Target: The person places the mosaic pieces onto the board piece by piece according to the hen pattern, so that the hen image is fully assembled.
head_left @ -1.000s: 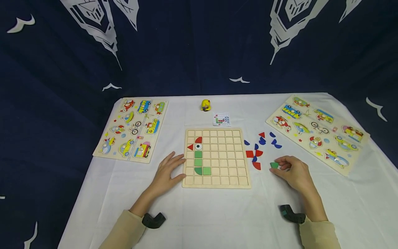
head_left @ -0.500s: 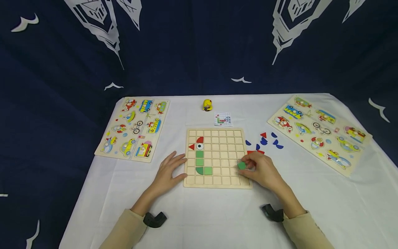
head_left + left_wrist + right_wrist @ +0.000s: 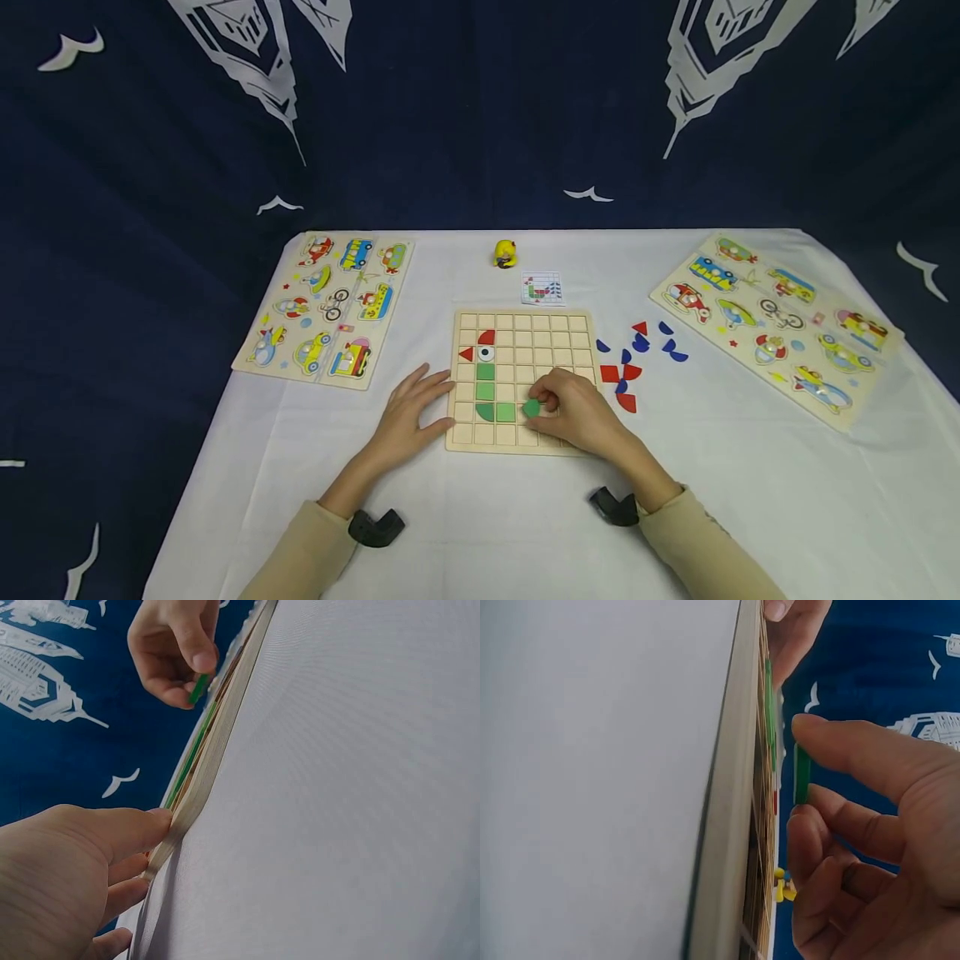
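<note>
A square wooden grid board (image 3: 522, 444) lies on the white table. In its left columns sit a red quarter piece (image 3: 487, 337), a red triangle (image 3: 467, 354), an eye tile (image 3: 486, 354), green squares (image 3: 485, 391) and a green quarter piece (image 3: 486, 412). My right hand (image 3: 577, 412) pinches a green tile (image 3: 802, 774) between thumb and fingertips, held just above the board, to the right of the lowest green square. My left hand (image 3: 406, 417) rests at the board's left edge, its fingers spread and fingertips touching the rim.
Loose blue half-round and red pieces (image 3: 632, 372) lie right of the board. A small pattern card (image 3: 542, 288) and a yellow toy figure (image 3: 506, 254) stand behind it. Picture puzzle boards lie at the left (image 3: 322, 310) and right (image 3: 780, 325).
My right hand has carried the green tile leftward from the table at the right to over the board's lower middle. The left hand has stayed at the board's edge.
</note>
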A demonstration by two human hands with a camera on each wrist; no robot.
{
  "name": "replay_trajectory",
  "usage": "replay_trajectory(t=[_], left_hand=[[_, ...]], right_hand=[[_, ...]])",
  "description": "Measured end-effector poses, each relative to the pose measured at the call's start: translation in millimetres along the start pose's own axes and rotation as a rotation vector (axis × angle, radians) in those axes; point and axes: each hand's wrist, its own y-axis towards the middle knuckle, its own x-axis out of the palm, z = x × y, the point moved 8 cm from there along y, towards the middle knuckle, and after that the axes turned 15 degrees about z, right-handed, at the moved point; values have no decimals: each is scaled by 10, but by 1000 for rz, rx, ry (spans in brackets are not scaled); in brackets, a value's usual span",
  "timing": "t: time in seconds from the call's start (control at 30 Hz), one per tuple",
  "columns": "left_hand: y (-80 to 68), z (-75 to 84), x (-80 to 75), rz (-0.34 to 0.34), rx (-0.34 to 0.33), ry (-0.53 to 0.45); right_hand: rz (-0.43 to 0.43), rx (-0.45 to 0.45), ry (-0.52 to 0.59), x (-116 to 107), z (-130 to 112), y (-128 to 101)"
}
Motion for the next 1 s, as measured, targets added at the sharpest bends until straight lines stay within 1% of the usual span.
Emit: replay_trajectory(t=[0.5,1.0], left_hand=[[0,0,-2,-3,-8,-4],[6,8,-2,-2,-3,-6]], right_hand=[[-30,14,-26,87,-1,-13],[5,10,-46,109,37,-17]])
